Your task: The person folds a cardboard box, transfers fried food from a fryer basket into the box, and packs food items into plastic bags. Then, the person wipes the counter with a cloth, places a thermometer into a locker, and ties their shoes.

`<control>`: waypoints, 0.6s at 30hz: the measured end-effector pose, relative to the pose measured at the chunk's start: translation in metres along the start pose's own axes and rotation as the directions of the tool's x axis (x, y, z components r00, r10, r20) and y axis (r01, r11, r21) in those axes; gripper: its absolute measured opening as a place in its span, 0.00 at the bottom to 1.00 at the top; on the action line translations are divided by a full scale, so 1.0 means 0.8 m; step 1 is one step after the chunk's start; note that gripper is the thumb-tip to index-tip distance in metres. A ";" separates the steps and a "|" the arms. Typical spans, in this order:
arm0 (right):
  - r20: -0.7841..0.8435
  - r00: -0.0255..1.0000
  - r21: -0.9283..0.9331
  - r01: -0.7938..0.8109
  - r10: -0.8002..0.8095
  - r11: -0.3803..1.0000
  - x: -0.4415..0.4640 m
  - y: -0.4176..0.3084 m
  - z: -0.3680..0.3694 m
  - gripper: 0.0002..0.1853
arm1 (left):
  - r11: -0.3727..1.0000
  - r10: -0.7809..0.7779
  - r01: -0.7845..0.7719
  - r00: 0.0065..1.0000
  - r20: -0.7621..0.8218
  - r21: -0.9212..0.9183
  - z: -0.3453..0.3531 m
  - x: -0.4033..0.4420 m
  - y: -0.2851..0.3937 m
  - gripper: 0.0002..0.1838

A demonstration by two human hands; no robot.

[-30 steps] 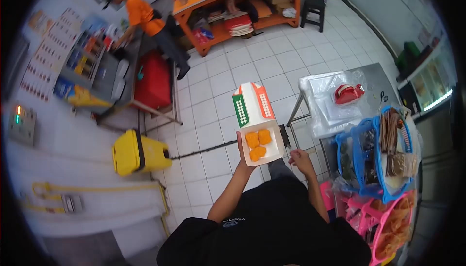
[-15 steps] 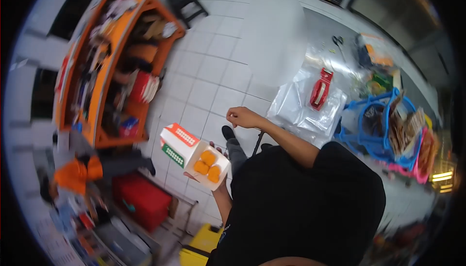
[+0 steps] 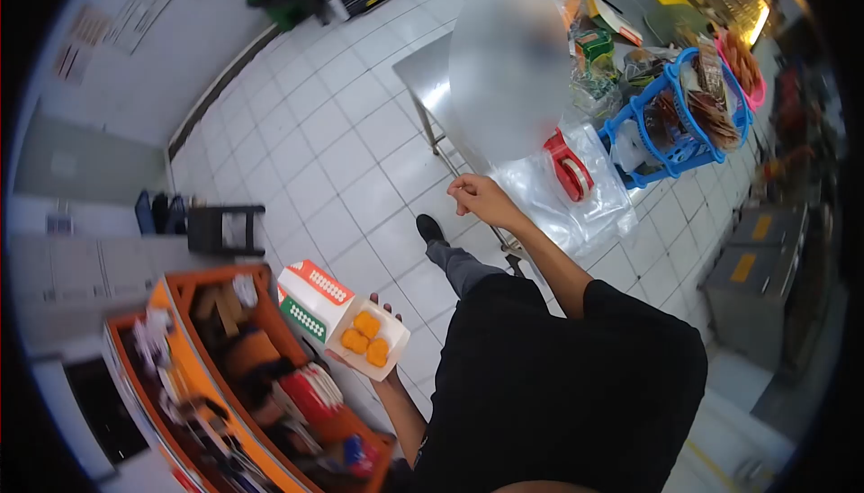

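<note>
My left hand (image 3: pixel 387 383) supports a white takeaway box (image 3: pixel 310 300) from below, its fingertips showing past the far side. The box's lid is folded open and carries an orange and a green panel with white print. Several golden-brown breaded nuggets (image 3: pixel 364 340) lie in its tray half. Over the floor, close to the table's edge, my right hand (image 3: pixel 477 198) hangs loosely curled with nothing visible in it. Beyond it, a red tape dispenser (image 3: pixel 570 166) rests on clear plastic bags (image 3: pixel 589 214).
Blue plastic baskets (image 3: pixel 643 138) with brown packets stand on the metal table (image 3: pixel 423 70) at right. An orange shelf unit (image 3: pixel 202 358) full of goods is at lower left. A dark stool (image 3: pixel 225 229) stands by the wall. Part of the table is blurred out.
My view has swung to the left and I have moved on across the floor. The shelf now sits lower, and the co-worker in orange is out of view. My left hand still holds the box.
</note>
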State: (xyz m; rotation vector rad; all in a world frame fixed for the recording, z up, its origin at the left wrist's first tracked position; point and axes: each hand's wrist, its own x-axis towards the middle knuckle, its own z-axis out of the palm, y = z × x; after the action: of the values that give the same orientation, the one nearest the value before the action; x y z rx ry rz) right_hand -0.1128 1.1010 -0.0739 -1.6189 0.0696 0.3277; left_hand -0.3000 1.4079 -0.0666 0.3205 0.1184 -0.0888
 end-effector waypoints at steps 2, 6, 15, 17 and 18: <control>-0.088 0.995 -0.031 0.037 -0.040 0.999 0.043 -0.023 -0.018 0.10 | 0.999 -0.045 0.045 0.999 0.007 -0.010 0.003 0.063 0.031 0.61; -0.350 0.929 -0.083 0.096 -0.119 0.992 0.124 -0.077 -0.102 0.10 | 0.990 -0.110 0.109 0.994 -0.007 -0.090 0.020 0.218 0.064 0.60; -0.901 0.389 -0.426 -0.723 -0.190 0.543 0.145 -0.040 -0.346 0.37 | 0.890 -0.445 0.453 0.886 0.132 -0.044 0.063 0.485 0.073 0.58; -0.921 0.368 -0.379 -0.764 -0.129 0.522 0.142 -0.021 -0.366 0.39 | 0.863 -0.504 0.504 0.859 0.090 0.028 0.070 0.535 0.075 0.58; -0.924 0.373 -0.362 -0.786 -0.083 0.502 0.146 -0.012 -0.374 0.40 | 0.847 -0.529 0.523 0.847 0.049 0.092 0.071 0.563 0.076 0.58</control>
State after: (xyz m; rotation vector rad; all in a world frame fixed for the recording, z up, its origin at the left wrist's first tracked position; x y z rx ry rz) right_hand 0.0511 0.8247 -0.0821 -2.5426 1.4000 -0.2240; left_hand 0.1577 1.4163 -0.0531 0.3531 0.1289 -0.6554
